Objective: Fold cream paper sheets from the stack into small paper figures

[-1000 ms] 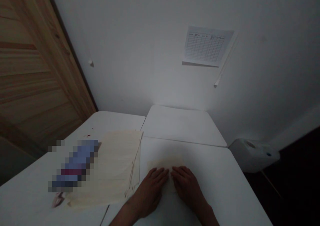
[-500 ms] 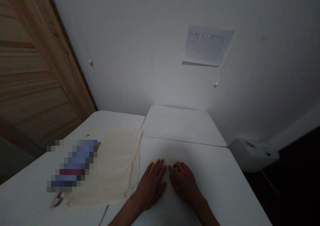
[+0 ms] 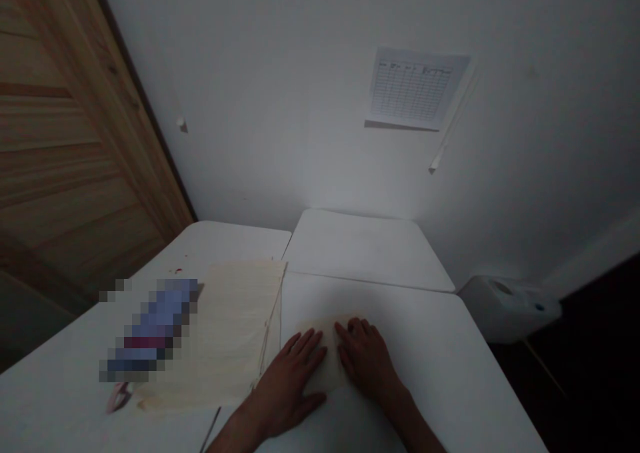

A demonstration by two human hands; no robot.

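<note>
Two bare hands, only two in view: the left hand (image 3: 285, 389) and the right hand (image 3: 367, 359), both low on the white desk (image 3: 425, 379) and cut off at the forearms by the lower frame edge. Between and under them, one small cream cloth (image 3: 323, 366), flat on the desk, with its lower part hidden by the hands. Left hand's fingers (image 3: 305, 349) spread wide and flat, at the cloth's left edge. Right hand's fingers (image 3: 357, 336) slightly spread, flat on top of the cloth, pinching nothing.

Just left of the hands, one larger cream stack of sheets (image 3: 233, 333), cloth or paper, hard to make out in the dim light; number of layers impossible to count. Beside it, one object (image 3: 150, 329), pixelated and unreadable. Under its lower end, one small pink item (image 3: 117, 398), also unclear. Three white desk tops in all, meeting at seams, including the far one (image 3: 365, 249). Beyond them, one printed table sheet (image 3: 415, 89) on the wall, one wooden door (image 3: 75, 139) at left, and one white plastic container (image 3: 507, 309) at right, partly in shadow.
</note>
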